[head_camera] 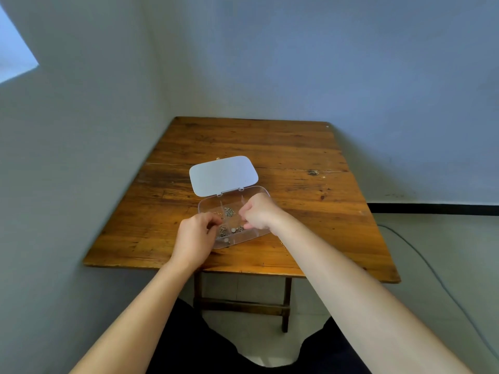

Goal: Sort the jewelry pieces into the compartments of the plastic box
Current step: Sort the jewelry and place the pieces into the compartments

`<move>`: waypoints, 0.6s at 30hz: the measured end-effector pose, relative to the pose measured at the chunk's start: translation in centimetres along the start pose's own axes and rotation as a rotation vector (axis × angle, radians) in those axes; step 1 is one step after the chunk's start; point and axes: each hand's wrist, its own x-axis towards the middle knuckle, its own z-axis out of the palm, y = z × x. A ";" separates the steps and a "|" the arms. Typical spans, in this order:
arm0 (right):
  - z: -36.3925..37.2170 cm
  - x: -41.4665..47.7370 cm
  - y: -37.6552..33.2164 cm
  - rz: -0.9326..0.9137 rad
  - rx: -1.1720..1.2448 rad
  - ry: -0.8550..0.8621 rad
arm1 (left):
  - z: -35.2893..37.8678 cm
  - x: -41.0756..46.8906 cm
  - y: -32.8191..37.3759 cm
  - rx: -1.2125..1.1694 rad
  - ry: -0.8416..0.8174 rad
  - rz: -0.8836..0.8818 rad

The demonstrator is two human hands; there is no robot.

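Sorting in progress, both hands over the clear plastic compartment box (259, 190) w/ rounded corners. Box sits on the worn brown wooden counter (297, 157), directly under and between the hands; its pale opaque lid (222, 175) is flipped open and lies flat beyond the hands, hinged on the far edge.

Left hand (195, 236): fingers curled, tips pinched together at the near-left part of the box. Looks like it grips sth small, but the piece itself is too small to make out. Right hand (260, 211): fingers curled down into the box's right side, tips close together near the mid dividers; whether it holds anything, cannot tell.

Small silver-and-gold jewelry pieces (229, 211) lie in the compartments betw. the two hands: one cluster just beyond the left fingertips, another cluster (237, 228) just left of the right fingertips. Exact compartments unclear, dividers are transparent.

Key relation: box long axis runs left-right across the hands, slightly skewed, right end farther away. Loose pieces sit in the gap betw. hands, approx. equally reachable; near cluster is closer to right hand, so judged right hand takes it next.
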 end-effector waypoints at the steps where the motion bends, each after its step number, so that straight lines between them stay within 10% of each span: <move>1: 0.0 0.0 -0.1 -0.007 -0.049 -0.012 | 0.1 -0.2 0.0 0.006 0.012 0.014; 18: -5.4 -3.7 12.6 -0.186 -0.224 0.369 | 2.4 -2.4 2.9 0.238 0.174 0.330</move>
